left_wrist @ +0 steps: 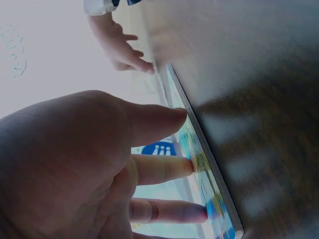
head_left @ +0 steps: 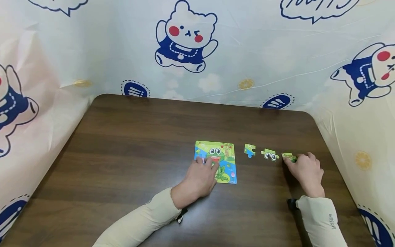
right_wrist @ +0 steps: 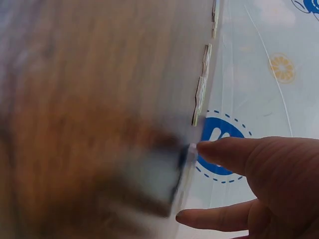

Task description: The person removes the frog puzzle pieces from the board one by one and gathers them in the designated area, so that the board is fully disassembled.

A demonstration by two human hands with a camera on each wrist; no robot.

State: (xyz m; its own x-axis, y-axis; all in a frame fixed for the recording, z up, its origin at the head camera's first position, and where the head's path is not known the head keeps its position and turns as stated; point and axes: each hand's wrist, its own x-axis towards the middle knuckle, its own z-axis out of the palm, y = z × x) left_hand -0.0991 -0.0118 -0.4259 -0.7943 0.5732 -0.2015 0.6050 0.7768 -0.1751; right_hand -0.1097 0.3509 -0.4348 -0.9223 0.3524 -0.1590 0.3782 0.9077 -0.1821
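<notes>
At the far left, a pale cloth [head_left: 108, 55] bearing a printed bear [head_left: 15, 109] hangs past the left edge of the brown table [head_left: 117, 154]; it runs behind the far edge, where another bear [head_left: 186, 41] is printed. The left sleeve [head_left: 140, 219], cream, comes in from the near side, with a black band [head_left: 182, 215] at its cuff. The left hand [head_left: 199, 176] has its fingers spread and extended, tips resting on the frog picture [head_left: 227, 163]. That flat board lies slightly right of the middle of the surface, well short of the far edge; its frog shows eyes and a red mouth above the hand.

To the right, three puzzle pieces lie in a row, apart from one another. Just beside the board is the green-and-blue piece [head_left: 249, 150], then the eyes piece [head_left: 270, 155], then the third piece [head_left: 287, 156], toward the right edge and partly covered. The right hand [head_left: 307, 173] is over this third piece, with thumb and a finger apart at it; I cannot tell whether they pinch it. Another black band [head_left: 291, 204] shows at the right sleeve [head_left: 321, 216], which bears small lettering. Past the right edge, the cloth has a third bear [head_left: 367, 73], lying sideways, and an orange slice [head_left: 363, 160].
</notes>
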